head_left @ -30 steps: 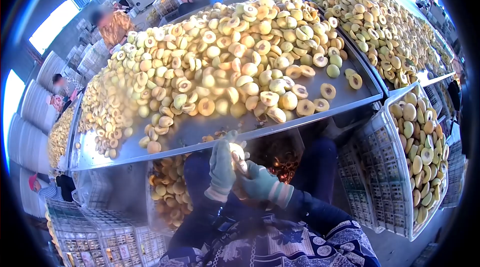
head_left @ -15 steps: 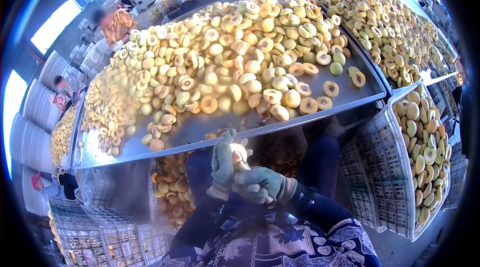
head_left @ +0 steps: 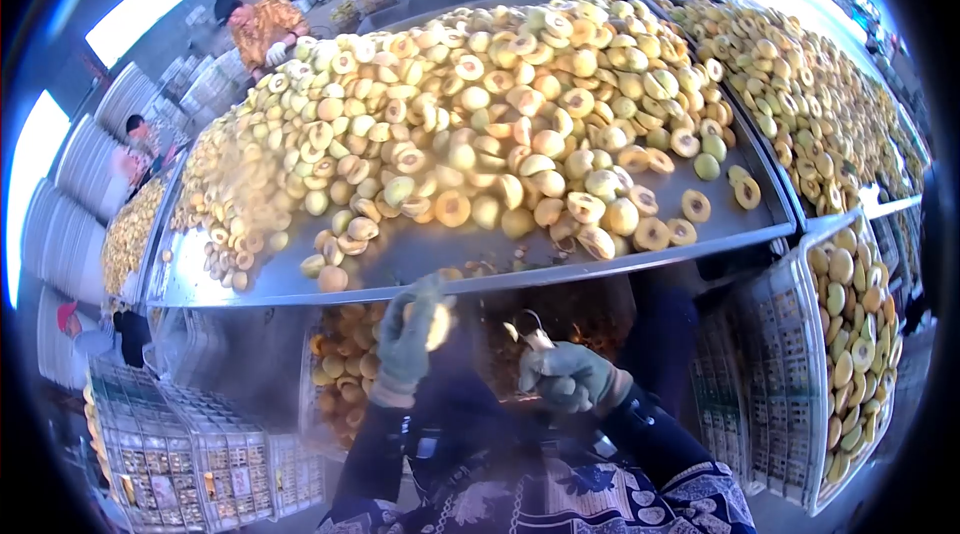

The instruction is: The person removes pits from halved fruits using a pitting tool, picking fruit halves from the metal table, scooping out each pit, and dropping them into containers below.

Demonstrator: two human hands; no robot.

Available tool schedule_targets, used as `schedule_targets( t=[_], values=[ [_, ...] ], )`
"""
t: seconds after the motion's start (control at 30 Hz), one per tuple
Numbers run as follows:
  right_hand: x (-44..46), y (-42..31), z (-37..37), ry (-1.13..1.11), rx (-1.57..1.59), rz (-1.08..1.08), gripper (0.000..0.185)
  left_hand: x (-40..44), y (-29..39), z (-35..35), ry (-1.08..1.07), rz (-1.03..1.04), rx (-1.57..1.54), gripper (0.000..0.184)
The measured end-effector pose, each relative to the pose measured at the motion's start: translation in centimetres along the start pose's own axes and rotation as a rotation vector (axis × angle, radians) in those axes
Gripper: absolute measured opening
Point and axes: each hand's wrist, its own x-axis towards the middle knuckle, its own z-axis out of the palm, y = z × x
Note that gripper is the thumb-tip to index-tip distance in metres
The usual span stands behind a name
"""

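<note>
My gloved left hand (head_left: pixel 408 342) is closed around a yellow fruit half (head_left: pixel 438 326), just in front of the metal table's near edge (head_left: pixel 480 284). To its right, my gloved right hand (head_left: pixel 570 376) grips a small tool (head_left: pixel 535 332) with a light handle and a curved metal loop pointing up. The hands are apart. Beyond them a large heap of halved yellow fruit (head_left: pixel 450 134) covers much of the table. Below the hands stand a crate of fruit halves (head_left: pixel 345 364) and, between my knees, a container with dark reddish scraps (head_left: pixel 595 319).
A white crate of fruit halves (head_left: pixel 815 374) stands at the right, with a second fruit-covered table (head_left: pixel 800 104) behind it. Stacked crates (head_left: pixel 190 444) are at the lower left. Co-workers sit beyond the table, one in an orange patterned top (head_left: pixel 268 29).
My hands have moved apart: the left went left with the fruit, the right went right with the tool. The view has shifted, so the table and heap appear somewhat farther right.
</note>
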Motion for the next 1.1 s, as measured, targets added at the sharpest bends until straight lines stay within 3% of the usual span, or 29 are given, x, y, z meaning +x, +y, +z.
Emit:
schedule_targets(
  t=[0.03,0.07,0.1,0.13,0.2,0.23,0.3,0.4,0.47,0.5,0.57,0.63,0.67,0.73,0.77,0.83,0.9,1.0,1.07,1.1],
  values=[
    [0.3,-0.7,-0.4,0.122,-0.029,0.149,0.032,0.5,1.0,-2.3,0.027,-0.070,0.129,0.027],
    [1.2,0.3,-2.4,0.363,-0.277,0.121,0.026,0.8,2.1,-4.8,0.055,-0.148,0.258,0.024],
    [1.9,1.1,-4.5,0.267,-0.910,-0.129,0.025,1.2,2.4,-6.7,0.074,-0.021,0.633,0.029],
    [2.2,1.0,-4.7,0.235,-1.226,-0.256,0.026,1.6,3.4,-7.9,0.086,-0.094,0.911,0.033],
    [3.0,1.2,-4.4,0.263,-1.168,-0.240,0.027,2.9,5.5,-9.4,0.104,-0.257,1.455,0.041],
    [3.4,1.3,-4.2,0.304,-1.071,-0.190,0.028,3.9,5.3,-10.3,0.154,-0.296,1.352,0.050],
    [4.6,1.7,-3.6,0.548,-0.571,0.129,0.027,7.3,4.3,-11.2,0.236,-0.104,1.360,0.050],
    [5.8,1.4,-4.0,0.614,-0.554,0.147,0.030,14.6,0.5,-14.2,0.201,0.227,1.501,0.056],
    [6.0,1.0,-2.8,0.711,-0.344,0.152,0.033,18.7,-1.8,-16.0,0.068,0.208,1.719,0.067],
    [6.0,0.7,-2.5,0.653,-0.426,0.068,0.034,20.0,-2.0,-15.7,-0.005,0.201,1.828,0.073],
    [6.0,0.3,-2.3,0.589,-0.502,-0.036,0.036,21.6,-2.2,-15.2,-0.041,-0.007,1.820,0.075],
    [5.8,0.5,-3.2,0.496,-0.853,-0.169,0.036,21.6,-0.3,-13.4,-0.086,-0.156,1.770,0.078],
    [5.8,0.5,-3.9,0.394,-1.206,-0.287,0.035,21.1,0.3,-12.6,-0.097,-0.175,1.791,0.077],
    [5.9,1.0,-4.1,0.378,-1.224,-0.306,0.033,20.1,1.0,-11.5,-0.111,-0.211,1.832,0.076],
    [6.3,1.1,-3.6,0.463,-0.892,-0.203,0.032,19.4,0.7,-11.7,-0.112,-0.133,1.891,0.071],
    [6.6,1.2,-2.3,0.537,-0.559,-0.093,0.028,18.8,0.1,-12.0,-0.179,-0.169,1.929,0.064],
    [6.3,1.2,-1.6,0.534,-0.586,-0.098,0.024,17.6,1.0,-11.0,-0.268,-0.128,1.933,0.048],
    [5.8,1.5,-1.9,0.509,-0.682,-0.174,0.021,16.1,-0.2,-11.1,-0.145,0.094,1.577,0.038],
    [5.7,1.5,-1.5,0.511,-0.714,-0.257,0.021,15.3,-0.9,-9.6,-0.235,0.212,1.394,0.034],
    [5.7,0.6,-0.2,0.488,-0.516,-0.271,0.022,13.7,0.0,-7.0,-0.284,0.267,1.252,0.033]
  ],
)
